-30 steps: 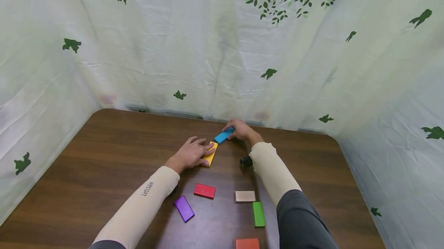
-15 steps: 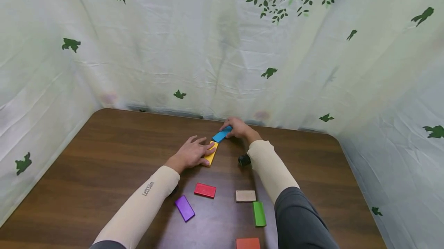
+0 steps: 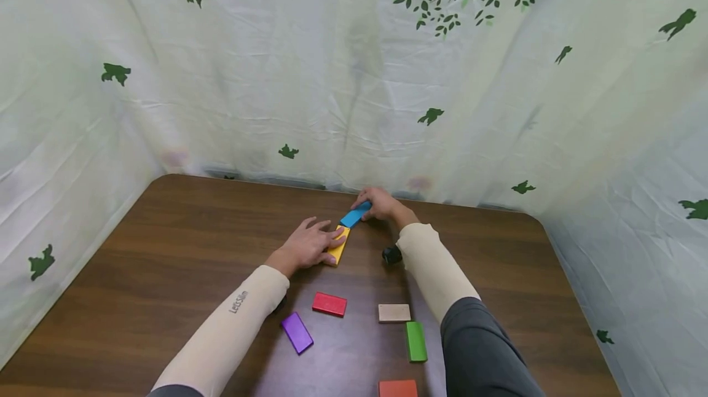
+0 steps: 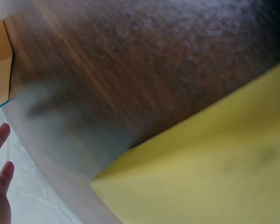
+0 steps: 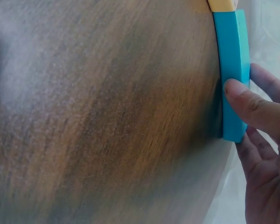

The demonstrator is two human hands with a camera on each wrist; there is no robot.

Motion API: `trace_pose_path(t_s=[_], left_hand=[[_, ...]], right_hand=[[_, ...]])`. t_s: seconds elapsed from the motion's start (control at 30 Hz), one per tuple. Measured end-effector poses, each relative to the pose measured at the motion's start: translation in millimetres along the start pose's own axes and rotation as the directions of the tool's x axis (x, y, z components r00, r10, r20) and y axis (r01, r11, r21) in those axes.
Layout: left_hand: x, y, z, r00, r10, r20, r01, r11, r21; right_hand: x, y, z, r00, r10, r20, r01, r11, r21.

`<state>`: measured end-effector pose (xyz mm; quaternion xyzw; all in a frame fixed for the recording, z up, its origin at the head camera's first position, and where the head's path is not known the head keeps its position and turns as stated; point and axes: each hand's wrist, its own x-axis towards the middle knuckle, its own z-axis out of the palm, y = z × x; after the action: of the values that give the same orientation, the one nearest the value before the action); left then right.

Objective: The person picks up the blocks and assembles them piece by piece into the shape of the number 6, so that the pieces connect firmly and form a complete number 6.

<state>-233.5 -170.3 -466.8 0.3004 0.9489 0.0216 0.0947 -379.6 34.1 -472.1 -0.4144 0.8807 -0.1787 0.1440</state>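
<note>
On the brown table lies a yellow block [image 3: 342, 249], with one end meeting the end of a blue block [image 3: 354, 216] at a slight angle. My left hand [image 3: 306, 244] rests on the yellow block, its fingers spread and reaching over the top, the thumb by the near end. Little of that hand shows in the left wrist view, where fingers [image 4: 5, 175] stick out straight beside the block's edge. My right hand [image 3: 380, 206] pinches the blue block between thumb and fingers, as the right wrist view shows clearly.
Nearer me lie a red block [image 3: 329, 305], a purple block [image 3: 297, 333], a beige block [image 3: 394, 313], a green block [image 3: 416, 341] and an orange block [image 3: 397, 388], cut by the frame's bottom. A pale curtain [image 3: 310, 108] with leaf prints hangs behind the table.
My right hand has moved slightly left with the blue block, bringing its end closer to the yellow block. The left hand stays in place on the yellow block.
</note>
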Motion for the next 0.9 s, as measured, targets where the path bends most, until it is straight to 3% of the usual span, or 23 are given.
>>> trace_pose_path(t_s=[0.43,0.9], left_hand=[[-0.4,0.7,-0.2,1.000,-0.014,0.016,0.015,1.000,-0.025],[-0.2,2.0,0.6,1.000,-0.018,0.002,0.018,1.000,-0.009]], right_hand=[[1.0,-0.2,-1.6,0.999,-0.027,0.021,0.027,1.000,0.010],[-5.7,0.4,-1.7,0.997,0.081,-0.001,-0.081,0.993,0.081]])
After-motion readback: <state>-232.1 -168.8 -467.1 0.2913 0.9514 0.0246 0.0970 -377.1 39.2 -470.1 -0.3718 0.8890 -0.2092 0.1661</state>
